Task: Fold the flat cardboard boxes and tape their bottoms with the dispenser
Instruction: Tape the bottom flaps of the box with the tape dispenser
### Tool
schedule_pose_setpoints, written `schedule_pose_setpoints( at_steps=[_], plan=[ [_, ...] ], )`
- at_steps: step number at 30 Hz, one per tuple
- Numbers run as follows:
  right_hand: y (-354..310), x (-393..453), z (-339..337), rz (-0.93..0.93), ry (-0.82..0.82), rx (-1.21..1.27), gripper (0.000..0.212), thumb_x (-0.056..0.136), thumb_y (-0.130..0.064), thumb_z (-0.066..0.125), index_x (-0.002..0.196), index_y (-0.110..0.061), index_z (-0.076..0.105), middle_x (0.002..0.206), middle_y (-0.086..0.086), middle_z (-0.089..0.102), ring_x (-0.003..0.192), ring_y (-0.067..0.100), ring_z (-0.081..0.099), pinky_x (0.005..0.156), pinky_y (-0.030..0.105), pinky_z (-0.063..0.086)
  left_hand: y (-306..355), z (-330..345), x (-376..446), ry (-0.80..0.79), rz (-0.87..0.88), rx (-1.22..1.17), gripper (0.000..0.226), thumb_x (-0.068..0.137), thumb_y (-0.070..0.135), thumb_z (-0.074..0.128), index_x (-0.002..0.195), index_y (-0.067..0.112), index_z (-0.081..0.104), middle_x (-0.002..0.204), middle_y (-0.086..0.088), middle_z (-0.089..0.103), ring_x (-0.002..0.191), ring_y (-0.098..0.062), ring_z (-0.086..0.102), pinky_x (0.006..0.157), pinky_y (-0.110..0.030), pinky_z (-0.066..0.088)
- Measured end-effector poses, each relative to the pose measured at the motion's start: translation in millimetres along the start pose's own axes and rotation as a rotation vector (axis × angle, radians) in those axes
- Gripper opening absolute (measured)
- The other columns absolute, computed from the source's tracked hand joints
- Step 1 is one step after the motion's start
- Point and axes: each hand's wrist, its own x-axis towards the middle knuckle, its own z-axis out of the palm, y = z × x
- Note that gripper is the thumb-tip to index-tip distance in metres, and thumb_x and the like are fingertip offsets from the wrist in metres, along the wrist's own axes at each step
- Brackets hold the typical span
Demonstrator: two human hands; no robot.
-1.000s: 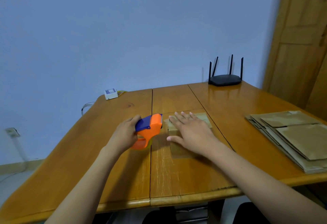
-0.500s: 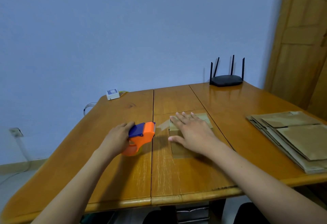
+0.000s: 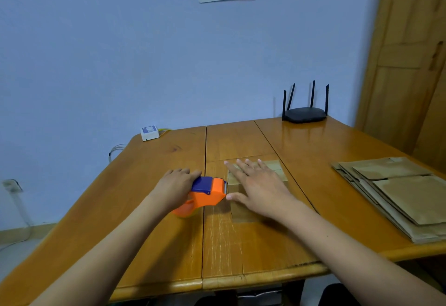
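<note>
The left hand (image 3: 175, 186) is now bringing the tape dispenser (image 3: 205, 195) back in against the left side of the box (image 3: 241, 205), where half a second ago it was sitting well apart from it with a strip of tape stretching between. That hand is gripping the orange and blue dispenser from behind, fingers curling over its top, and the front edge of the dispenser is touching or nearly touching the box's upper left edge. The right hand (image 3: 259, 185) is lying flat on top of the box, fingers straight and spreading, pressing the flaps down and holding nothing.

The box is standing in the middle of the table (image 3: 241, 245), folded up with its closed bottom facing upward. A stack of flat boxes (image 3: 398, 192) is waiting near the table's right edge. A router (image 3: 304, 113) and a small white box (image 3: 149, 132) are sitting at the far side, near the wall.

The step in hand looks like taping this box's bottom seam. Next, the dispenser probably needs pressing onto the cardboard and drawing across, while the right hand is shifting clear of the tape's path.
</note>
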Motion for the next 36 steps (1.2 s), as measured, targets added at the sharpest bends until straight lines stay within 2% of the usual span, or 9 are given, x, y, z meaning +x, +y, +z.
schedule_pose_setpoints(
  at_steps=[9, 14, 19, 22, 26, 28, 31, 33, 36],
  plan=[
    [-0.1, 3.9, 4.5, 0.008, -0.009, 0.003, 0.080, 0.094, -0.072, 0.028, 0.159, -0.032, 0.005, 0.166, 0.008, 0.011, 0.152, 0.027, 0.012, 0.124, 0.047, 0.009, 5.9, -23.0, 19.4, -0.062, 0.062, 0.145, 0.043, 0.094, 0.022, 0.059, 0.133, 0.029, 0.042, 0.121, 0.000, 0.059, 0.114, -0.021, 0.055, 0.099, -0.036, 0.041],
    [-1.1, 4.2, 3.7, 0.013, -0.017, -0.002, 0.079, 0.094, -0.072, 0.028, 0.159, -0.032, 0.005, 0.166, 0.008, 0.011, 0.152, 0.027, 0.011, 0.124, 0.047, 0.009, 8.3, -38.9, 27.6, -0.100, 0.102, 0.203, 0.036, 0.096, 0.015, 0.054, 0.130, 0.027, 0.047, 0.119, -0.002, 0.060, 0.113, -0.023, 0.055, 0.097, -0.039, 0.041],
    [-0.7, 4.5, 3.9, 0.017, -0.011, 0.001, 0.079, 0.094, -0.072, 0.028, 0.159, -0.032, 0.007, 0.166, 0.008, 0.011, 0.152, 0.027, 0.012, 0.124, 0.047, 0.009, 13.8, -49.6, 33.0, -0.279, 0.077, 0.178, 0.037, 0.094, 0.006, 0.053, 0.127, 0.023, 0.050, 0.116, -0.002, 0.061, 0.104, -0.021, 0.055, 0.093, -0.037, 0.042],
    [-0.9, 2.5, 3.1, 0.009, -0.016, -0.003, 0.079, 0.094, -0.072, 0.027, 0.159, -0.031, 0.007, 0.166, 0.008, 0.010, 0.152, 0.027, 0.012, 0.124, 0.047, 0.009, 14.0, -50.9, 30.7, -0.433, 0.022, 0.094, 0.042, 0.092, 0.000, 0.047, 0.128, 0.021, 0.051, 0.110, -0.002, 0.060, 0.091, -0.020, 0.051, 0.080, -0.031, 0.043],
    [0.9, 3.4, 0.8, 0.007, -0.016, -0.018, 0.078, 0.095, -0.071, 0.026, 0.159, -0.030, 0.006, 0.166, 0.008, 0.011, 0.152, 0.027, 0.012, 0.124, 0.047, 0.010, 20.0, -43.0, 22.9, -0.657, -0.020, 0.030, 0.042, 0.092, 0.002, 0.047, 0.131, 0.019, 0.052, 0.118, -0.004, 0.060, 0.105, -0.023, 0.058, 0.085, -0.031, 0.046],
    [0.3, 4.4, 1.1, 0.008, -0.010, -0.014, 0.078, 0.095, -0.071, 0.027, 0.159, -0.030, 0.007, 0.166, 0.008, 0.012, 0.152, 0.028, 0.013, 0.124, 0.047, 0.010, 16.8, -33.0, 17.2, -0.736, -0.088, -0.034, 0.040, 0.092, 0.005, 0.049, 0.130, 0.019, 0.054, 0.113, -0.004, 0.063, 0.096, -0.020, 0.061, 0.080, -0.029, 0.050],
    [-0.3, 3.0, 2.6, 0.002, -0.004, -0.005, 0.078, 0.095, -0.071, 0.026, 0.159, -0.029, 0.008, 0.165, 0.009, 0.012, 0.152, 0.028, 0.013, 0.124, 0.047, 0.010, 3.3, -31.0, 10.7, -0.728, -0.244, -0.137, 0.030, 0.091, 0.006, 0.046, 0.119, 0.012, 0.058, 0.088, -0.003, 0.064, 0.070, -0.012, 0.058, 0.061, -0.022, 0.047],
    [0.0, 1.6, 3.3, 0.000, -0.001, -0.007, 0.078, 0.095, -0.070, 0.026, 0.159, -0.030, 0.007, 0.165, 0.009, 0.011, 0.152, 0.027, 0.012, 0.124, 0.047, 0.010, -7.3, -31.3, 7.7, -0.695, -0.342, -0.203, 0.023, 0.090, 0.006, 0.047, 0.109, 0.009, 0.059, 0.078, -0.002, 0.062, 0.065, -0.013, 0.058, 0.055, -0.023, 0.046],
    [-0.1, 1.1, 3.1, -0.002, -0.006, -0.013, 0.077, 0.096, -0.070, 0.024, 0.159, -0.030, 0.005, 0.166, 0.008, 0.010, 0.152, 0.027, 0.011, 0.124, 0.047, 0.009, -17.5, -26.9, 4.8, -0.664, -0.464, -0.383, 0.025, 0.090, 0.010, 0.057, 0.114, 0.005, 0.055, 0.102, -0.011, 0.064, 0.087, -0.024, 0.066, 0.070, -0.036, 0.060]
  ],
)
